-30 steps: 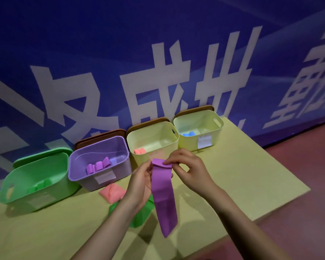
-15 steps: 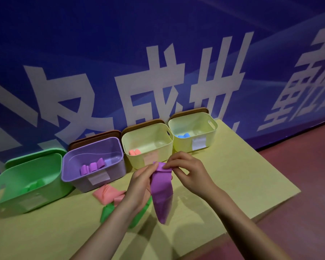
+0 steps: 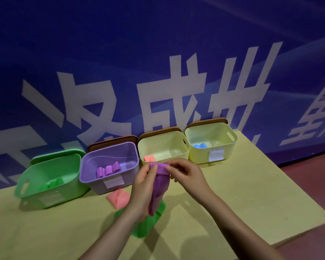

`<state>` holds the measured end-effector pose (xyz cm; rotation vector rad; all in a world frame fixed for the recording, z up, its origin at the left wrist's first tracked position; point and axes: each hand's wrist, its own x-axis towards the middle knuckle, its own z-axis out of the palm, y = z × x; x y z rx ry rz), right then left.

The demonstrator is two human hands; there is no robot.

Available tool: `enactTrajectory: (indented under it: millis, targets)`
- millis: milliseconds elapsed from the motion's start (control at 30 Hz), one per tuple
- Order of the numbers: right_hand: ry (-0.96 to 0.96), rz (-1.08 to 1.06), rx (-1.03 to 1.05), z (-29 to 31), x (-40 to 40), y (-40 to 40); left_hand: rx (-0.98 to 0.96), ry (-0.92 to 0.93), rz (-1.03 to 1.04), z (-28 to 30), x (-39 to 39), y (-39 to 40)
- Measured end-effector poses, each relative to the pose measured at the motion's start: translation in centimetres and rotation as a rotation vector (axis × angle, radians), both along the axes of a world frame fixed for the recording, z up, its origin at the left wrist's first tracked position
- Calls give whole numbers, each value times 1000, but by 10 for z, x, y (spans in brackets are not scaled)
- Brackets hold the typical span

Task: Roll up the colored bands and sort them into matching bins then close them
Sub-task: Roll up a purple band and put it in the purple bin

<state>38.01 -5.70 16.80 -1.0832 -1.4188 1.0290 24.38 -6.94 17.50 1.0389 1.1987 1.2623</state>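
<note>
Both hands hold a purple band (image 3: 159, 188) above the table, its top edge rolled over and its tail hanging down. My left hand (image 3: 144, 186) pinches the left end of the roll and my right hand (image 3: 186, 175) pinches the right end. Behind them stand the open bins: a green bin (image 3: 36, 192) with green rolls, a purple bin (image 3: 90, 177) with purple rolls (image 3: 107, 169), a pale yellow bin (image 3: 178, 155) with a pink roll (image 3: 149, 158), and another pale yellow bin (image 3: 231, 152) with a blue roll (image 3: 200, 146).
A loose pink band (image 3: 118, 198) lies on the yellow-green table (image 3: 242, 194) in front of the purple bin. A loose green band (image 3: 148, 224) lies under my hands. Lids lean behind the bins against the blue wall. The table's right edge drops to a red floor.
The hanging tail of the purple band has grown shorter as the roll at the top has thickened. The view has shifted left, so the bins sit further right in the frame.
</note>
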Motion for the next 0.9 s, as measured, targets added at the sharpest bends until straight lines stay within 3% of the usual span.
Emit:
enactTrajectory:
  millis: [300, 600, 767, 900]
  targets:
    - [-168, -98, 150, 24, -15, 38, 318, 377, 81, 17, -13, 32]
    - [84, 38, -7, 32, -18, 30, 232, 202, 23, 18, -22, 31]
    - [83, 72, -59, 28, -15, 16, 231, 182, 55, 16, -16, 20]
    - [76, -19, -86, 21, -9, 9, 192, 117, -10, 5, -9, 16]
